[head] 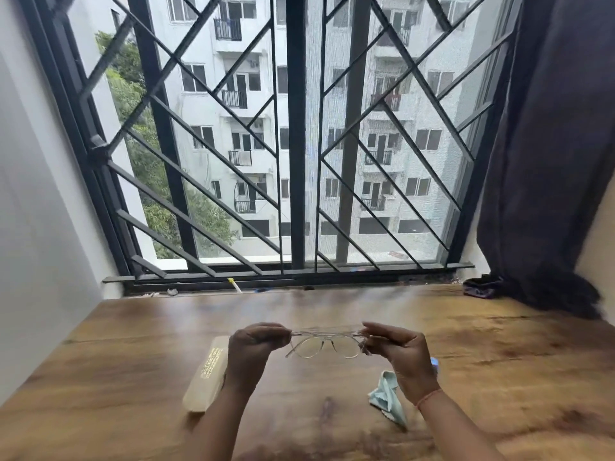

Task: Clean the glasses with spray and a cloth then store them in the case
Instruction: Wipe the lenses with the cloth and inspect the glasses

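Observation:
Clear-framed glasses (324, 344) hang above the wooden table (133, 344), held between both hands with the lenses facing down and away. My left hand (254, 347) pinches the left end of the frame. My right hand (397, 352) pinches the right end. A long beige glasses case (206, 374) lies shut on the table, just left of my left wrist. A crumpled light-blue cloth (387, 397) lies under my right wrist. A small blue bit, possibly the spray bottle (435, 364), peeks out behind my right hand; most of it is hidden.
A barred window (296, 144) with a dark sill runs along the table's far edge. A dark curtain (549, 161) hangs at the right, with a small dark bundle (482, 287) at its foot. A white wall (40, 227) borders the left.

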Demonstrator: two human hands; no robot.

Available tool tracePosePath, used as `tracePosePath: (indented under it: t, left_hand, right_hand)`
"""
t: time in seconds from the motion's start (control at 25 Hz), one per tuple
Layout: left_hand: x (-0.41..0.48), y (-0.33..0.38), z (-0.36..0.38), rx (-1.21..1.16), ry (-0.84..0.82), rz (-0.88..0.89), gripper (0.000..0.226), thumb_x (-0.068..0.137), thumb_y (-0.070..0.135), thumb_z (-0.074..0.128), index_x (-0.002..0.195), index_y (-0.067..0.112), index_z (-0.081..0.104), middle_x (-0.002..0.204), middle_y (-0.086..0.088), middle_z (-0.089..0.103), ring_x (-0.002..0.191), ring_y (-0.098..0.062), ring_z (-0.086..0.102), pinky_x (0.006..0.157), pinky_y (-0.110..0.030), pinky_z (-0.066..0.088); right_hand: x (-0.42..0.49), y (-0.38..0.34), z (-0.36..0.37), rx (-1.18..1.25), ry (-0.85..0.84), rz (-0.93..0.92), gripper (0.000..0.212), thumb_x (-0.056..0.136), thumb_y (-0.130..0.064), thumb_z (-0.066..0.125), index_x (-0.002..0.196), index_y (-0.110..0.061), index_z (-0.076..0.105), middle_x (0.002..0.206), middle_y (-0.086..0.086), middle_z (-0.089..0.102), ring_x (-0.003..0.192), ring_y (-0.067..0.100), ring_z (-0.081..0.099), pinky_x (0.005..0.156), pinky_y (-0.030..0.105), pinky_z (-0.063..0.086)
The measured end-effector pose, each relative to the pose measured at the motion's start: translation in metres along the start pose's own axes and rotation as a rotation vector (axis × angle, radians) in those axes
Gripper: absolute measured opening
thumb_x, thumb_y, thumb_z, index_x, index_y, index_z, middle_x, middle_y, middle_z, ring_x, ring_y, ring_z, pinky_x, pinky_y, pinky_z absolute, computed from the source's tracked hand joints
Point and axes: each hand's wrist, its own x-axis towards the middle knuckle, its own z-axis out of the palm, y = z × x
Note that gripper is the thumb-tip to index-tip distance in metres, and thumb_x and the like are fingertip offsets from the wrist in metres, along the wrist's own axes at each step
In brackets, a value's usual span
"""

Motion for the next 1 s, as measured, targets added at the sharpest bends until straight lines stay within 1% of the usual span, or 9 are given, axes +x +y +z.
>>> tracePosePath:
  t: [0.08, 0.16, 0.24, 0.36, 0.48, 0.6, 0.84, 1.0]
  left_hand:
    - [-0.003, -0.002, 0.001, -0.014, 0.005, -0.008, 0.040, 0.061, -0.025, 0.064, 0.062, 0.013, 0.076, 0.067, -0.005, 0.073, 0.063, -0.015, 0.068, 0.061, -0.018, 0.053]
    - [-0.005, -0.002, 0.002, -0.011, 0.005, -0.005, 0.037, 0.061, -0.025, 0.065, 0.064, 0.010, 0.075, 0.067, -0.004, 0.073, 0.063, -0.015, 0.068, 0.061, -0.018, 0.053]
    - [-0.005, -0.003, 0.003, -0.017, 0.002, -0.015, 0.037, 0.061, -0.024, 0.065, 0.064, 0.011, 0.075, 0.067, -0.003, 0.073, 0.064, -0.014, 0.067, 0.061, -0.017, 0.053]
    - [-0.005, -0.007, 0.002, -0.031, 0.004, -0.030, 0.038, 0.062, -0.023, 0.065, 0.065, 0.013, 0.076, 0.069, -0.004, 0.073, 0.066, -0.015, 0.068, 0.063, -0.018, 0.053]
    - [-0.005, -0.013, 0.000, 0.003, 0.011, -0.016, 0.037, 0.062, -0.020, 0.068, 0.065, 0.016, 0.077, 0.071, -0.004, 0.073, 0.069, -0.016, 0.068, 0.067, -0.021, 0.055]
    - [-0.005, -0.015, -0.001, 0.018, 0.015, 0.006, 0.037, 0.062, -0.019, 0.069, 0.066, 0.016, 0.077, 0.072, -0.004, 0.073, 0.069, -0.014, 0.067, 0.066, -0.020, 0.054]
    - [-0.006, -0.017, -0.002, 0.045, 0.030, 0.042, 0.035, 0.064, -0.021, 0.066, 0.073, 0.011, 0.076, 0.076, -0.001, 0.074, 0.070, -0.012, 0.068, 0.066, -0.017, 0.053]
    - [-0.008, -0.018, -0.004, 0.017, 0.041, -0.008, 0.033, 0.068, -0.020, 0.065, 0.074, 0.011, 0.075, 0.075, -0.004, 0.074, 0.072, -0.015, 0.070, 0.066, -0.016, 0.052]
  right_hand:
    - [-0.005, 0.007, -0.002, -0.020, 0.009, -0.037, 0.044, 0.065, 0.032, 0.053, 0.066, -0.006, 0.075, 0.061, 0.010, 0.070, 0.053, 0.019, 0.064, 0.054, 0.022, 0.053]
    - [-0.009, 0.012, -0.004, -0.048, 0.025, -0.068, 0.046, 0.064, 0.033, 0.052, 0.064, -0.007, 0.075, 0.063, 0.008, 0.072, 0.058, 0.017, 0.066, 0.057, 0.020, 0.054]
    - [-0.011, 0.017, -0.004, -0.057, 0.039, -0.087, 0.047, 0.065, 0.034, 0.051, 0.065, -0.007, 0.075, 0.064, 0.006, 0.072, 0.060, 0.014, 0.067, 0.058, 0.019, 0.053]
    - [-0.011, 0.021, -0.004, -0.046, 0.054, -0.108, 0.046, 0.066, 0.033, 0.050, 0.067, -0.006, 0.075, 0.065, 0.007, 0.072, 0.060, 0.016, 0.067, 0.058, 0.019, 0.053]
    - [-0.009, 0.024, -0.002, -0.039, 0.057, -0.111, 0.048, 0.066, 0.032, 0.051, 0.067, -0.009, 0.076, 0.066, 0.009, 0.072, 0.062, 0.017, 0.067, 0.059, 0.020, 0.053]
    - [-0.008, 0.028, -0.001, -0.033, 0.062, -0.107, 0.050, 0.066, 0.031, 0.050, 0.065, -0.011, 0.076, 0.067, 0.008, 0.073, 0.064, 0.016, 0.067, 0.060, 0.020, 0.054]
    - [-0.006, 0.032, 0.003, -0.028, 0.085, -0.113, 0.048, 0.066, 0.031, 0.052, 0.066, -0.012, 0.076, 0.066, 0.008, 0.072, 0.061, 0.017, 0.067, 0.060, 0.020, 0.054]
    - [-0.007, 0.035, 0.006, 0.001, 0.093, -0.096, 0.046, 0.066, 0.031, 0.052, 0.065, -0.009, 0.075, 0.065, 0.009, 0.072, 0.059, 0.018, 0.067, 0.058, 0.019, 0.054]
